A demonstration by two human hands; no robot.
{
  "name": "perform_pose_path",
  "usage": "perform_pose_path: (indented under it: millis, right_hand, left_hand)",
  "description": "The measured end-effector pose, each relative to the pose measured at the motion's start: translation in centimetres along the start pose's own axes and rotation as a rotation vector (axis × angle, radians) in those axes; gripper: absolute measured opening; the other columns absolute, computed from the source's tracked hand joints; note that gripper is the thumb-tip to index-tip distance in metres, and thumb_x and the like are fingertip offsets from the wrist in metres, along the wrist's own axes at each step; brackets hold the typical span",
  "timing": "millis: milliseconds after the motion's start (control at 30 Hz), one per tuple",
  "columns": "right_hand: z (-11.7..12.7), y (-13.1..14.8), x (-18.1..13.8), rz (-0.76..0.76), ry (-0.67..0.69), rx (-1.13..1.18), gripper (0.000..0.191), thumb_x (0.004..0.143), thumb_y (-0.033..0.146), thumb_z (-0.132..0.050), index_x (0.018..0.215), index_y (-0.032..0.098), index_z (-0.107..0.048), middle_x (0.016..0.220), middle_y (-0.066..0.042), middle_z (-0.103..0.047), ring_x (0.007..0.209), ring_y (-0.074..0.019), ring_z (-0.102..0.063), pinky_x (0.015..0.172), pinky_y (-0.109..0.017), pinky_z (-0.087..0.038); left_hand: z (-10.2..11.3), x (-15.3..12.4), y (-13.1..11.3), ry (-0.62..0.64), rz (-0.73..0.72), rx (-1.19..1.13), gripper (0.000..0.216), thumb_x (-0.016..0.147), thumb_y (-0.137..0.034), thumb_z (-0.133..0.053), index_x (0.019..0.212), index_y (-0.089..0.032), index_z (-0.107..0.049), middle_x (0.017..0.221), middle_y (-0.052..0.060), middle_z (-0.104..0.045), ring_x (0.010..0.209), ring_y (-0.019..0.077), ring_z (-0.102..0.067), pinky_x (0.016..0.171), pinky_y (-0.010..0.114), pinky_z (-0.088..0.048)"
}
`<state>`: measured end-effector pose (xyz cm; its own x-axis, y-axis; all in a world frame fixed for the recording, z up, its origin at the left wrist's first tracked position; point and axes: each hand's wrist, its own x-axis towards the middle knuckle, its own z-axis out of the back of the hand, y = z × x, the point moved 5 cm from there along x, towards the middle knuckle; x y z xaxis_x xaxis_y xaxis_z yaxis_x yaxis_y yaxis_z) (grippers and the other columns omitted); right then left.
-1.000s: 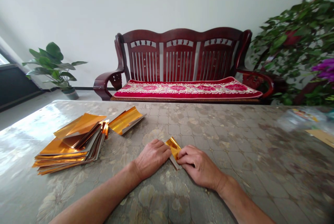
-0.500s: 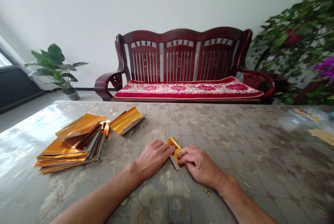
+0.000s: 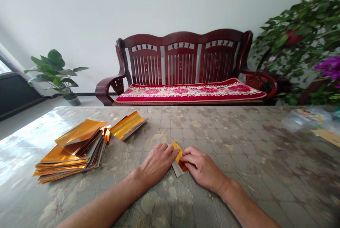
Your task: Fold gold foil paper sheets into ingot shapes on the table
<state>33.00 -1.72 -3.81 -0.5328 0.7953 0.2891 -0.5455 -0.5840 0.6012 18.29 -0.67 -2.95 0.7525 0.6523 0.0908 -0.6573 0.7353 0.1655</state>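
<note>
Pinched gold paper (image 3: 179,156) with the right hand (image 3: 204,167), right of the stack (image 3: 63,155); touched it with the left hand (image 3: 158,160), couldn't tell whether gripping.

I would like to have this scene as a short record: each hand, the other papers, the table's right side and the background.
Left hand: fingers on the small paper, gold and grey
Right hand: fingers at its right edge
Stack: gold paper, left on the table
Loose paper: right of the stack
Table's right: clear plastic
Background: wooden bench, red mat, plants
</note>
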Motion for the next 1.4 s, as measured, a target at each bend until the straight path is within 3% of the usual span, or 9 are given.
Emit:
perform_pose_path:
  millis: [300, 600, 800, 1033, 1400]
  right_hand:
    - [0.1, 0.2, 0.0, -0.030, -0.028, -0.008, 0.031, 0.088, 0.004, -0.049, 0.105, 0.021, -0.069, 0.102, -0.004, -0.061, 0.095, -0.0151, -0.059, 0.088, -0.026, -0.047]
    - [-0.1, 0.3, 0.1, -0.087, -0.010, -0.038, 0.031, 0.090, 0.004, -0.045, 0.106, 0.020, -0.066, 0.104, -0.005, -0.058, 0.099, -0.0166, -0.057, 0.094, -0.029, -0.047]
    - [-0.4, 0.5, 0.1, -0.117, -0.017, -0.064, 0.034, 0.092, 0.004, -0.042, 0.116, 0.019, -0.062, 0.105, -0.007, -0.056, 0.099, -0.0172, -0.057, 0.093, -0.029, -0.047]
    - [-0.4, 0.5, 0.2, -0.126, -0.008, -0.100, 0.033, 0.093, 0.005, -0.043, 0.116, 0.019, -0.061, 0.106, -0.008, -0.056, 0.099, -0.0180, -0.056, 0.092, -0.030, -0.047]
    - [-0.7, 0.5, 0.0, -0.116, -0.004, -0.196, 0.031, 0.092, 0.007, -0.044, 0.114, 0.020, -0.061, 0.103, -0.007, -0.055, 0.094, -0.0178, -0.055, 0.086, -0.028, -0.048]
  left_hand:
    - [-0.2, 0.0, 1.8, 0.006, 0.051, -0.189, 0.036, 0.093, -0.010, -0.049, 0.124, -0.027, -0.058, 0.102, 0.004, -0.062, 0.095, 0.0204, -0.058, 0.081, 0.032, -0.047]
    - [-0.2, 0.1, 1.0, 0.005, 0.012, -0.086, 0.022, 0.095, -0.020, -0.052, 0.117, -0.022, -0.057, 0.098, 0.004, -0.061, 0.089, 0.0217, -0.057, 0.078, 0.034, -0.049]
    - [0.0, 0.6, 0.9, 0.033, 0.015, -0.042, 0.011, 0.094, -0.016, -0.052, 0.102, -0.019, -0.058, 0.093, 0.004, -0.061, 0.085, 0.0224, -0.058, 0.076, 0.034, -0.048]
    - [-0.2, 0.0, 2.4, -0.007, 0.103, -0.218, 0.049, 0.084, 0.002, -0.048, 0.125, -0.025, -0.051, 0.096, 0.002, -0.064, 0.091, 0.0198, -0.060, 0.079, 0.031, -0.047]
    - [0.0, 1.1, 1.1, 0.025, 0.023, -0.057, 0.037, 0.093, -0.015, -0.051, 0.129, -0.023, -0.048, 0.098, 0.006, -0.059, 0.088, 0.0228, -0.056, 0.075, 0.033, -0.049]
